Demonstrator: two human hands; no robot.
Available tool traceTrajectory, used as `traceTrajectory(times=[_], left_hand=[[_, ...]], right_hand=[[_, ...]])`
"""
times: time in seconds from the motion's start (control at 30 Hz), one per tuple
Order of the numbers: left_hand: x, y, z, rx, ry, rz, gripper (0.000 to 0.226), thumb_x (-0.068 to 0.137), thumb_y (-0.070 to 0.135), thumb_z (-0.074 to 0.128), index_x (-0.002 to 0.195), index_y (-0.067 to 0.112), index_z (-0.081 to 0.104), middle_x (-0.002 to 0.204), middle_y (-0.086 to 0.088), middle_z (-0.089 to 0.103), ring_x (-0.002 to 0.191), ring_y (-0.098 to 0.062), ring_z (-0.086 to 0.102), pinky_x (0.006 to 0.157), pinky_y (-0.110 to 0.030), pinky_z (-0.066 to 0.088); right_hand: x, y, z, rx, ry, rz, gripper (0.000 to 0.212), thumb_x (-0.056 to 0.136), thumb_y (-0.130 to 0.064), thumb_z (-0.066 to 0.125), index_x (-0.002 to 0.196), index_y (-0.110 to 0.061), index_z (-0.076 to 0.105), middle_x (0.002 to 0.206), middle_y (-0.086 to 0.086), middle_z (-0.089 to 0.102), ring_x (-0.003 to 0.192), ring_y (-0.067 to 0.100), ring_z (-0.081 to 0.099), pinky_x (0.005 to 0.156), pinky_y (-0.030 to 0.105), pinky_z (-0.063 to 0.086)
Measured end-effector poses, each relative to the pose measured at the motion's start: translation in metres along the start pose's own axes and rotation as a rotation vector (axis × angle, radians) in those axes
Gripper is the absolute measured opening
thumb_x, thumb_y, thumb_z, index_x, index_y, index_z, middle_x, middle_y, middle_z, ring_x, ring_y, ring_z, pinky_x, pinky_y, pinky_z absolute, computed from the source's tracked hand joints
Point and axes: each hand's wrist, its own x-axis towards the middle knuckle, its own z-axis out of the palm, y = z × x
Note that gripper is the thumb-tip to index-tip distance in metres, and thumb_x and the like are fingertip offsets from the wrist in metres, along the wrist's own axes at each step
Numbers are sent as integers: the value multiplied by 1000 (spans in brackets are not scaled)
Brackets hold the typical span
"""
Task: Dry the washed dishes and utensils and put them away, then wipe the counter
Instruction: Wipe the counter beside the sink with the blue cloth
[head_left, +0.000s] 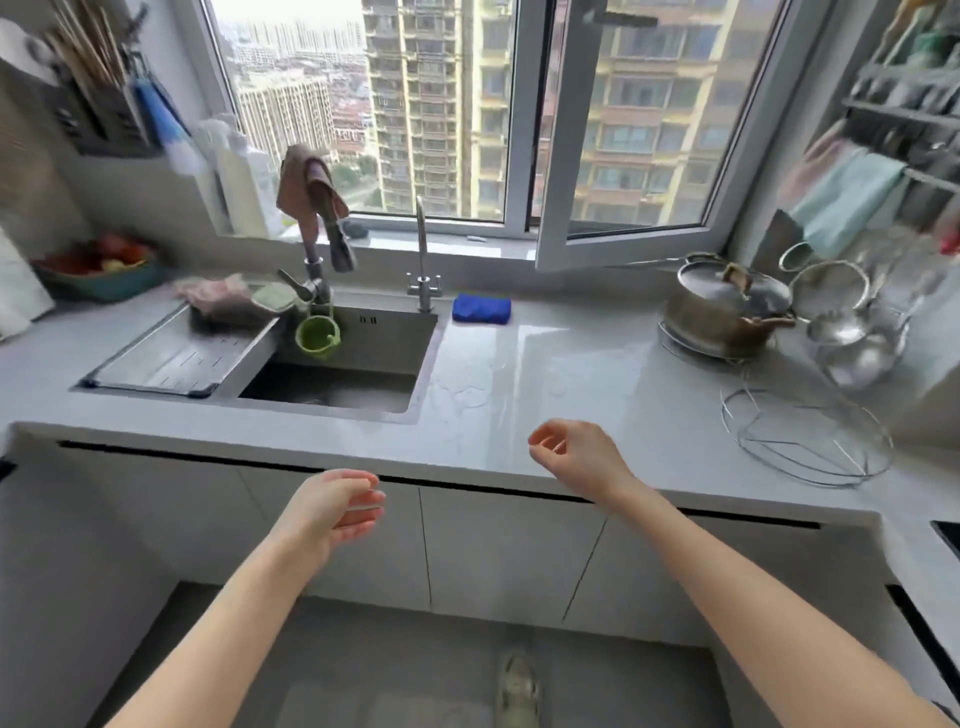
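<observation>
Hands empty: left hand (332, 512), right hand (574, 457), fingers loosely curled; rack (901, 111) at right blurred, cut off.

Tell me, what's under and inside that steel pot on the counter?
The pot stands on a wire rack; only the rack's edge shows at its base. Its lid is on, so the inside cannot be seen.

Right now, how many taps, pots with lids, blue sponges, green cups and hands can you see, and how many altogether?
Taps: 2, big tap, thin tap
Lidded pot: 1
Blue sponge: 1
Green cup: 1
Hands: 2, left hand, right hand
Total: 7
</observation>
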Motion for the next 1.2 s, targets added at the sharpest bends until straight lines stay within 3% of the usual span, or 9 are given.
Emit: traceTrajectory(times=[0.43, 0.57, 0.67, 0.73, 0.8, 0.9, 1.0, 1.1, 1.2], left_hand=[[298, 131, 125, -88, 45, -55, 17, 89, -1, 51, 104, 4, 58, 81, -11, 62, 71, -23, 59, 68, -28, 51], [358, 138, 139, -68, 91, -76, 13, 90, -1, 50, 99, 5, 58, 80, -11, 61, 69, -21, 59, 68, -28, 51], [387, 131, 134, -42, 125, -98, 13, 89, -1, 50, 93, 7, 60, 84, -11, 62, 73, -23, 61, 68, -28, 52], [398, 124, 127, -35, 139, -109, 15, 89, -1, 49, 90, 9, 61, 82, -10, 63, 75, -23, 61, 69, -28, 53], [407, 117, 120, -24, 142, -111, 17, 90, 0, 49, 87, 11, 61, 83, -9, 64, 78, -23, 62, 72, -29, 53], [416, 110, 111, 7, 138, -102, 18, 91, 2, 48, 87, 13, 62, 84, -9, 66, 80, -24, 64, 74, -31, 53], [418, 108, 105, 33, 122, -87, 19, 91, 1, 47, 87, 13, 62, 85, -10, 66, 79, -23, 63, 70, -28, 53], [415, 111, 101, 54, 76, -78, 19, 91, 1, 47, 85, 13, 61, 85, -11, 65, 80, -23, 64, 68, -28, 52], [404, 118, 102, 85, -6, -55, 19, 91, 1, 47, 87, 10, 62, 86, -11, 66, 80, -23, 64, 68, -28, 53]], right_hand=[[400, 93, 17, -374, -71, -47, 46, 94, -28, 53, 138, -17, 44, 139, 7, 49, 124, 30, 47, 99, 35, 39], [479, 105, 38, -513, -84, -185, 54, 94, -31, 53, 144, -18, 36, 142, 8, 44, 127, 31, 41, 102, 36, 34], [529, 98, 58, -647, -103, -285, 63, 95, -37, 50, 150, -22, 24, 155, 12, 25, 139, 32, 25, 111, 39, 22], [559, 93, 75, -754, -168, -279, 69, 95, -45, 48, 152, -28, 13, 159, 9, 14, 144, 34, 14, 116, 46, 14], [582, 96, 90, -780, -240, -207, 71, 93, -48, 47, 151, -33, 9, 157, 8, 19, 142, 35, 20, 115, 51, 16], [600, 102, 102, -724, -187, -161, 59, 95, -38, 45, 149, -31, 21, 144, 8, 38, 126, 36, 38, 101, 46, 34], [599, 101, 99, -639, -10, -150, 48, 95, -13, 42, 141, -20, 35, 130, 15, 47, 113, 37, 47, 87, 40, 40], [565, 98, 81, -190, 229, 34, 40, 92, -8, 39, 132, -12, 45, 117, 18, 54, 100, 35, 54, 81, 40, 43], [493, 101, 48, 319, 383, 241, 32, 89, -10, 40, 116, -17, 53, 99, 4, 62, 89, 28, 60, 79, 40, 50]])
